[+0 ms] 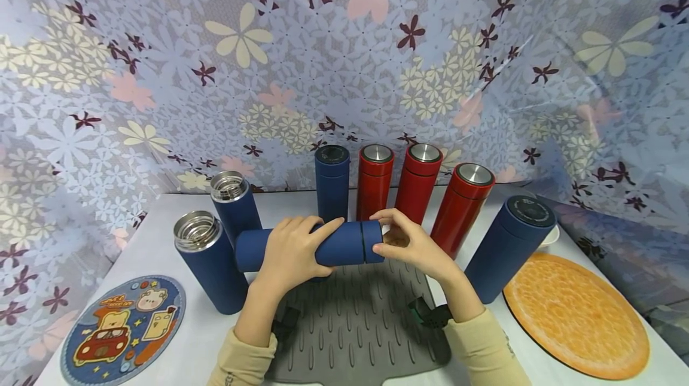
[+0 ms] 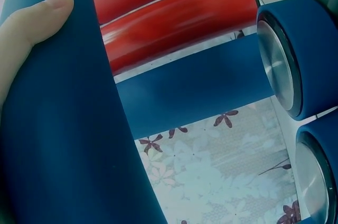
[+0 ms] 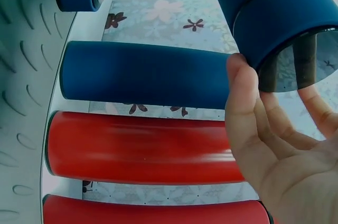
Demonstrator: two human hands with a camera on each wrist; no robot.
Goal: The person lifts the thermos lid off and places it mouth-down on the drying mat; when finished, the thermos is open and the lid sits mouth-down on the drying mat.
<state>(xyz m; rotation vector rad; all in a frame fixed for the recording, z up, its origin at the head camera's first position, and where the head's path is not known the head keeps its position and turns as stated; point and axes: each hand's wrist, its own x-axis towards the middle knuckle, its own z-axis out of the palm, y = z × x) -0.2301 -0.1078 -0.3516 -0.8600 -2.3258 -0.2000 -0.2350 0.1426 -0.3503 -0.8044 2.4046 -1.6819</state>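
"Two hands, one blue flask (image 1: 350,246): where does it lie?"

"Mid-frame in the head view, on its side above the far part of a grey mat (image 1: 355,326). Its long axis runs nearly level across the picture, base at left, cap (image 1: 370,237) at right. A lidless flask (image 1: 212,272) stands left of it on the tabletop (image 1: 285,203)."

"And the hands?"

"Both occupied. The left hand (image 1: 292,251) is clasped round the body. The right hand (image 1: 411,242) reaches in from the right and pinches the cap; the right wrist view shows its thumb at the rim, the seam a little farther up the flask."

"Which relation counts?"

"In our judgement, the right hand's place at the cap end, in line with the long axis. It is the nearer one to the cap, so any twist would turn about that axis, with the left hand bracing the body."
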